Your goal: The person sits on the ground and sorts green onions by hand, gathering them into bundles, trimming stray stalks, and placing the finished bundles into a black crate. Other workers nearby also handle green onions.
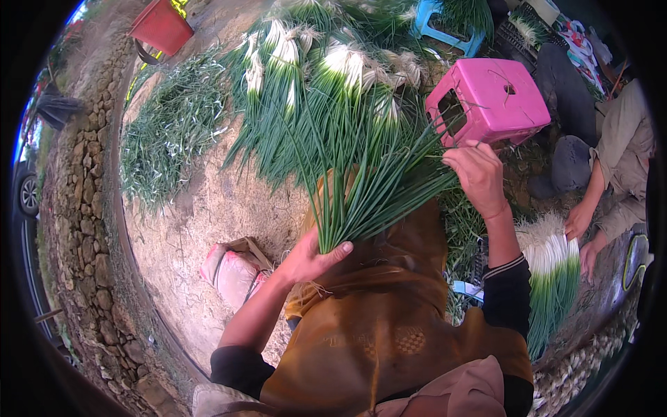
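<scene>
My left hand [318, 260] is closed around a bunch of green onions [365, 193] near its lower end, with the green leaves fanning up and to the right. Some roots show below that hand. At the leaf tips on the right, my right hand [477, 174] has its fingers bent together at a few thin leaves; whether it pinches them is hard to tell. Beyond the bunch lie piled bundles of green onions [344, 68] with white stems and roots. A brown apron covers my lap.
A pink plastic stool [500, 96] stands ahead on the right, a blue stool [451, 36] behind it. Trimmed leaves [172, 130] lie heaped at left, near a red bucket [164, 28]. A tied pink bundle [234, 276] sits left. At right, a co-worker's hands touch laid-out green onions [552, 266].
</scene>
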A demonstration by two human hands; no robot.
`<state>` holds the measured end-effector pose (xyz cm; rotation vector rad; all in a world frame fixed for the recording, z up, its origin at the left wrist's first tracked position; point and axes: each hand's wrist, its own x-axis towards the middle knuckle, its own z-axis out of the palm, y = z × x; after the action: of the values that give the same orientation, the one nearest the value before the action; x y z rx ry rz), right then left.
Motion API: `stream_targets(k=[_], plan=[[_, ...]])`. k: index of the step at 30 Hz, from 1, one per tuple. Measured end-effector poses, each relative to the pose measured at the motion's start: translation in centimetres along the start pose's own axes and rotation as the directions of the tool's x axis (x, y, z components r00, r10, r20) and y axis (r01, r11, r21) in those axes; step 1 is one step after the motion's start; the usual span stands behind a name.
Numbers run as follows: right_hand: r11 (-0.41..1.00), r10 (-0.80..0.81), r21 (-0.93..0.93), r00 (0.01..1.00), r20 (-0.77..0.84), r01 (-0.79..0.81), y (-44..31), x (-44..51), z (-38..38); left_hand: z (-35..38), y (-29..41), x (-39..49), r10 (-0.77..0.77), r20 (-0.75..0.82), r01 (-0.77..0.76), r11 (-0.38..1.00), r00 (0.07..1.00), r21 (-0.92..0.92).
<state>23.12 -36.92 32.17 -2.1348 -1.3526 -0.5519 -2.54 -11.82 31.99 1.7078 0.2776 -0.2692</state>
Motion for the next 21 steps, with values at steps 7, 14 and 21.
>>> stream_targets(k=[7, 14, 21], plan=[[0.713, 0.693, -0.507, 0.598, 0.403, -0.485, 7.2, -11.9, -0.3, -1.7, -2.3, -1.0, -0.016, -0.090, 0.018, 1.000, 0.996, 0.020], [0.683, 0.499, 0.413, 0.798, 0.338, -0.603, -7.7, -0.4, 3.1, -0.8, -2.1, -0.4, -0.035, -0.068, 0.039, 0.997, 0.997, 0.062], [0.594, 0.306, 0.595, 0.836, 0.455, -0.541, -9.3, -0.3, 6.3, -1.3, -4.1, -0.3, 0.180, -0.114, -0.118, 0.902, 0.977, 0.416]])
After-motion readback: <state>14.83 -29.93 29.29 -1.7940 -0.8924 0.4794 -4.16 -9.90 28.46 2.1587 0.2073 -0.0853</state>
